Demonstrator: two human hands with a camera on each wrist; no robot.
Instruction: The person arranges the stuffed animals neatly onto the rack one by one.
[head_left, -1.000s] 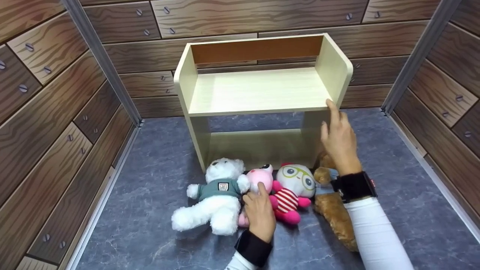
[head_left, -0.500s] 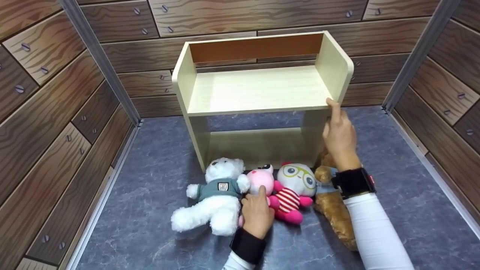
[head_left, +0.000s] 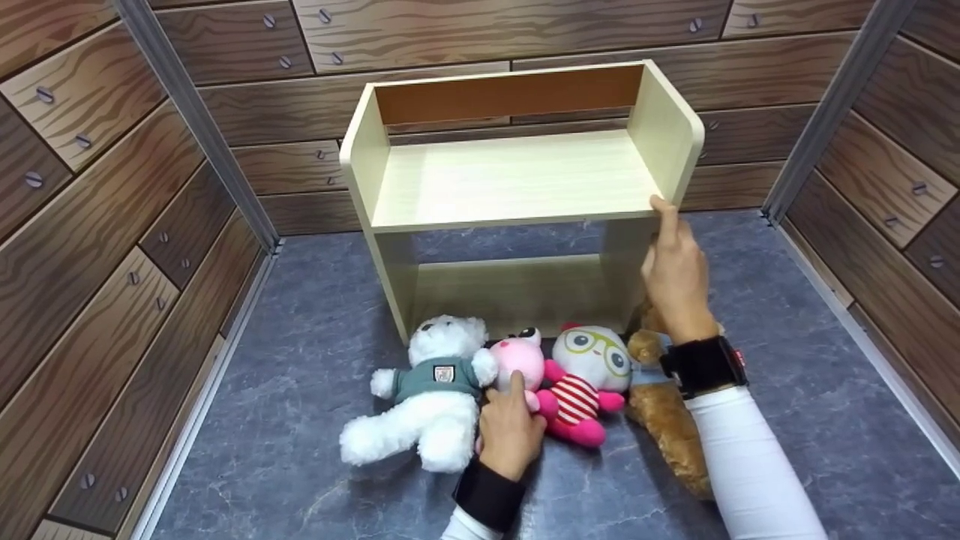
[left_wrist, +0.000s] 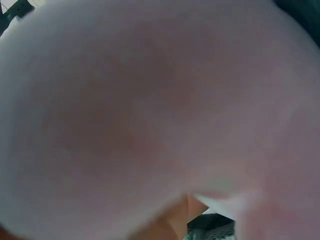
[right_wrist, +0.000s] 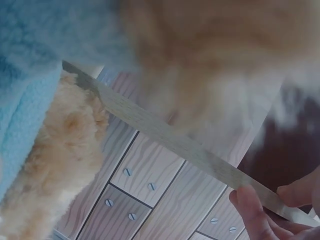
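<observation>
L hand [head_left: 511, 435] on pink plush [head_left: 519, 361] – index straight, can't tell if grip's closed round it. Plush lies in front of shelf [head_left: 517, 176], btwn white bear [head_left: 442, 382] & striped-shirt plush [head_left: 576, 397]. R hand [head_left: 679, 281] grip pinching shelf's R edge – brown plush [head_left: 666, 424] by that wrist.

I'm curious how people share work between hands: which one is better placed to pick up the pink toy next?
Probably the left hand: it is on the pink toy, while the right hand is farther off, gripping the shelf.
</observation>
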